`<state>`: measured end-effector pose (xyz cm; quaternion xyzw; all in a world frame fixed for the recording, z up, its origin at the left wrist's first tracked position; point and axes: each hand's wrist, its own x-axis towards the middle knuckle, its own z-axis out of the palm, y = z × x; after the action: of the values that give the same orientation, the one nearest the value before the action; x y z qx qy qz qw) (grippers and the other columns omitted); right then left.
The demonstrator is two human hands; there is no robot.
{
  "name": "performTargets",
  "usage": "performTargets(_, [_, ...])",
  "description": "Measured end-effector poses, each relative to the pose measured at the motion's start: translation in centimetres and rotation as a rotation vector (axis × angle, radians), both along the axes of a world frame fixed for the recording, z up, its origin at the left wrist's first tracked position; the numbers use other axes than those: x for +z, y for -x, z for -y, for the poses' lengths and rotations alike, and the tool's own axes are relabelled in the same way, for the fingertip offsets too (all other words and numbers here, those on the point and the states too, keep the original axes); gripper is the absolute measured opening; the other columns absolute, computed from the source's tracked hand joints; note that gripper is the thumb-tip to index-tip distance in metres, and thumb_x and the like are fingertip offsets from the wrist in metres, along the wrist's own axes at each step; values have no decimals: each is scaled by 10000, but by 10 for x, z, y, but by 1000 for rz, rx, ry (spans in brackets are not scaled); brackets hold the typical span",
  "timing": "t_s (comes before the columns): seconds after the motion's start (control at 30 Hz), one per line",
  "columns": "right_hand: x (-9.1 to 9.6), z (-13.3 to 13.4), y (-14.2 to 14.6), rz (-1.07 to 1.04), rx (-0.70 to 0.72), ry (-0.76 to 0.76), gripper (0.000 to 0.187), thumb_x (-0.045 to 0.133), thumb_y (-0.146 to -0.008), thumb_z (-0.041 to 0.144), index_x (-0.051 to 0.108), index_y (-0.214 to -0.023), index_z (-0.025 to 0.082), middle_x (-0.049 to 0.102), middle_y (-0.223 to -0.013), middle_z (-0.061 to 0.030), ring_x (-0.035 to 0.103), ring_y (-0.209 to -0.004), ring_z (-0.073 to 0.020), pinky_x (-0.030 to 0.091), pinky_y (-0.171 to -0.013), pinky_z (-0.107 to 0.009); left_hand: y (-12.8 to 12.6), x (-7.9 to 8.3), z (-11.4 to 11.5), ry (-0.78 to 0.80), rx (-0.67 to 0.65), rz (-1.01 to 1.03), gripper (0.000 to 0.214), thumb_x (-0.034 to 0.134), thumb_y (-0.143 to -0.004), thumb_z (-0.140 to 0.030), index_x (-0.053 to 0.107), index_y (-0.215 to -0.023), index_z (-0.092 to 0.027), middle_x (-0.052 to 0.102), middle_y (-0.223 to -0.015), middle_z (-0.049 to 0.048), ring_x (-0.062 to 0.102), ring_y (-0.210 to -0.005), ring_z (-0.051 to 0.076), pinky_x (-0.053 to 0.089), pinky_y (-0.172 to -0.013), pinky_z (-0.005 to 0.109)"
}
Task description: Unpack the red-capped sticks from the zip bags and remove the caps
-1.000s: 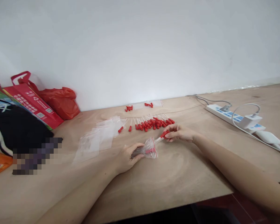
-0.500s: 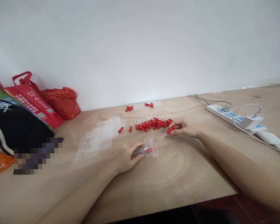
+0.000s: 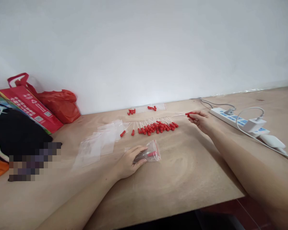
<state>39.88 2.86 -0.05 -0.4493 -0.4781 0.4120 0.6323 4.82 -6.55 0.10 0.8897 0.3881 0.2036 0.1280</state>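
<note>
At the centre of a pale brown wooden tabletop [image 3: 182, 182], a small clear plastic zip bag with red lines at its mouth [image 3: 156, 147] lies mouth to the right; a red piece and something dark, not identifiable, show through the film. The left hand [image 3: 128, 162] is closed around the bag's rear part, its fingers hiding some of the contents. The right hand [image 3: 201, 122] pinches thin white sticks with red tips [image 3: 188, 115], shafts pointing left; their number cannot be told. Beyond the bag lies a heaped row of similar red-tipped sticks [image 3: 158, 127]. Left of it: overlapping flat clear plastic bags [image 3: 94, 142]. Near the wall: small red pieces [image 3: 132, 111]. At right: a long white power strip [image 3: 222, 114]. Far left: a crumpled red plastic bag [image 3: 60, 103].
</note>
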Motion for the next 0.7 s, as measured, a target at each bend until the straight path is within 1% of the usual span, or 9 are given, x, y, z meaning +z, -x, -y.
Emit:
performTargets(0.07, [-3, -3, 15, 122, -147, -132, 202, 670, -616, 318, 583, -757, 204, 635, -758, -16, 565, -605, -107, 491, -609, -262, 0, 1, 0, 13, 5, -6, 356, 485, -808, -297, 455, -1151, -202, 540, -1165, 72, 524, -1040, 187, 444, -867, 357])
performTargets(0.17, [-13, -7, 45, 454, -269, -305, 170, 578, -701, 325, 599, -808, 196, 632, -794, -38, 568, -648, -127, 485, -626, -272, 0, 1, 0, 43, 5, -5, 359, 476, -811, -300, 450, -1153, -195, 529, -1176, 76, 516, -1049, 188, 435, -878, 359])
performTargets(0.27, [-25, -14, 66, 755, -267, -457, 171, 499, -755, 287, 621, -835, 198, 622, -839, -46, 580, -722, -143, 484, -684, -281, 0, 1, 0, 64, -4, 0, 351, 462, -819, -310, 450, -1157, -214, 518, -1189, 64, 505, -1060, 181, 427, -889, 338])
performTargets(0.33, [-30, -20, 71, 892, -258, -512, 195, 477, -772, 269, 627, -879, 206, 621, -886, -51, 587, -790, -161, 479, -729, -292, 1, 0, 0, 68, -8, 4, 348, 455, -824, -317, 449, -1160, -228, 511, -1196, 56, 500, -1065, 178, 422, -893, 329])
performTargets(0.43, [-33, -25, 69, 1012, -237, -557, 253, 471, -793, 283, 612, -993, 217, 616, -961, -60, 582, -863, -175, 467, -783, -298, 1, 1, 0, 75, -14, 15, 347, 455, -822, -316, 450, -1159, -233, 510, -1194, 52, 502, -1060, 180, 424, -888, 322])
performTargets(0.5, [-32, -26, 66, 1083, -196, -569, 293, 456, -811, 296, 589, -1058, 209, 609, -1007, -70, 571, -902, -182, 456, -799, -301, 1, 1, -1, 83, -13, 17, 343, 459, -819, -314, 456, -1152, -229, 513, -1189, 52, 504, -1057, 182, 425, -885, 319])
performTargets(0.6, [-29, -24, 62, 1210, -149, -539, 335, 419, -840, 317, 552, -1125, 199, 605, -1043, -82, 546, -951, -202, 425, -810, -334, 1, 2, -1, 90, -9, 13, 342, 456, -821, -320, 457, -1149, -225, 510, -1192, 55, 503, -1058, 181, 424, -884, 314])
performTargets(0.7, [-25, -17, 59, 1290, -168, -494, 394, 457, -818, 398, 527, -1157, 209, 627, -995, -82, 535, -934, -230, 385, -800, -379, 1, 1, -1, 97, -12, 6, 343, 447, -825, -327, 453, -1153, -226, 500, -1205, 56, 499, -1064, 177, 422, -886, 312])
